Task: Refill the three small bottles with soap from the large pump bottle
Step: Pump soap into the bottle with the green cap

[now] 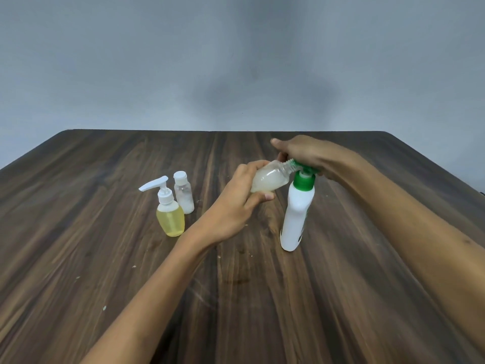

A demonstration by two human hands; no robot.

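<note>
A tall white pump bottle (295,219) with a green collar and pump head stands upright right of centre. My right hand (304,153) lies on top of its green pump head, covering most of it. My left hand (236,203) holds a small clear bottle (270,177), tilted, uncapped, its threaded neck against the pump's nozzle; whitish soap fills much of it. To the left stand a small pump bottle with yellow liquid (170,214) and, just behind it, a small clear capped bottle (183,193) with a little white soap at the bottom.
Everything rests on a dark wooden table (105,258) with small pale specks on it. A grey wall rises behind the table's far edge. The table's right edge lies near my right forearm.
</note>
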